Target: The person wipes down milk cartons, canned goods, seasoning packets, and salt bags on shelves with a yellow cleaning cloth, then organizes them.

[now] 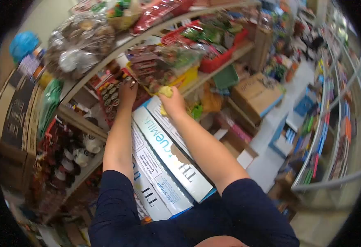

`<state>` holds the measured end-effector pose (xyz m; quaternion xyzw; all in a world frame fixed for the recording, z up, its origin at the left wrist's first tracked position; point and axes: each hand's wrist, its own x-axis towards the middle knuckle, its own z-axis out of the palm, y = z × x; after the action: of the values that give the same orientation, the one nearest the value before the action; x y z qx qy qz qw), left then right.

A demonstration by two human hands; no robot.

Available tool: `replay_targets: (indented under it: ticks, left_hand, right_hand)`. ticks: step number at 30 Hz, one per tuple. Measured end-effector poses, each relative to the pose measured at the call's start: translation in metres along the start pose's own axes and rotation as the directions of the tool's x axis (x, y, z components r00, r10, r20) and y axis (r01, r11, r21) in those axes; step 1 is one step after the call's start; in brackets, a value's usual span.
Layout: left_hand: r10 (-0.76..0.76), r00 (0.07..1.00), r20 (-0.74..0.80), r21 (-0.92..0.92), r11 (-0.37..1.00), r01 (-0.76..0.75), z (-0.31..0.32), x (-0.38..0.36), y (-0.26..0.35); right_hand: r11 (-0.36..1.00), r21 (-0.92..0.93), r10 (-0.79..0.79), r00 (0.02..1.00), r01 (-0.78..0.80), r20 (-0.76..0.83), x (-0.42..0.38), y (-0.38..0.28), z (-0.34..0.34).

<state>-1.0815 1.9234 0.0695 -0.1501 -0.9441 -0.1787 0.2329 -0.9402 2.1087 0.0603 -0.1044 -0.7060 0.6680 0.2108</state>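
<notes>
Right grip [173, 102]: I am clamping a yellow cloth [166, 91] beside milk boxes [160, 138]. Left grip [127, 94]: reaching into the shelf [90, 76], closure unclear.

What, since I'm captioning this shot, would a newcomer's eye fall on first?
Probably the two long white milk boxes lying side by side between the forearms, one with a torn brown patch. Next, the crumpled yellow item in the right hand, just beyond their far end. The red basket of greens and packets also stands out on the shelf ahead.
</notes>
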Motion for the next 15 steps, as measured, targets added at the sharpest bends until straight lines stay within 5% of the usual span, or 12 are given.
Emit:
replay_targets:
  ticks: [5, 9, 10, 15]
  left_hand:
    - [-0.112, 0.991, -0.078, -0.638, 0.769, 0.036, -0.065, -0.019, 0.041]
    - [0.083, 0.977, 0.196, -0.592, 0.805, 0.050, -0.124, -0.116, 0.064]
    - [0.241, 0.962, 0.129, -0.450, 0.879, -0.160, -0.148, -0.146, 0.073]
    - [-0.099, 0.994, 0.050, -0.545, 0.831, 0.110, -0.217, -0.302, 0.090]
  right_hand:
    - [0.992, -0.122, -0.013, 0.999, 0.017, 0.039, -0.003, -0.008, -0.004]
    - [0.946, -0.278, -0.145, 0.985, 0.167, 0.098, -0.012, -0.015, -0.003]
    - [0.935, -0.303, -0.155, 0.980, 0.187, 0.124, -0.018, -0.025, -0.004]
    - [0.887, -0.401, -0.189, 0.973, 0.228, 0.135, -0.016, -0.018, 0.002]
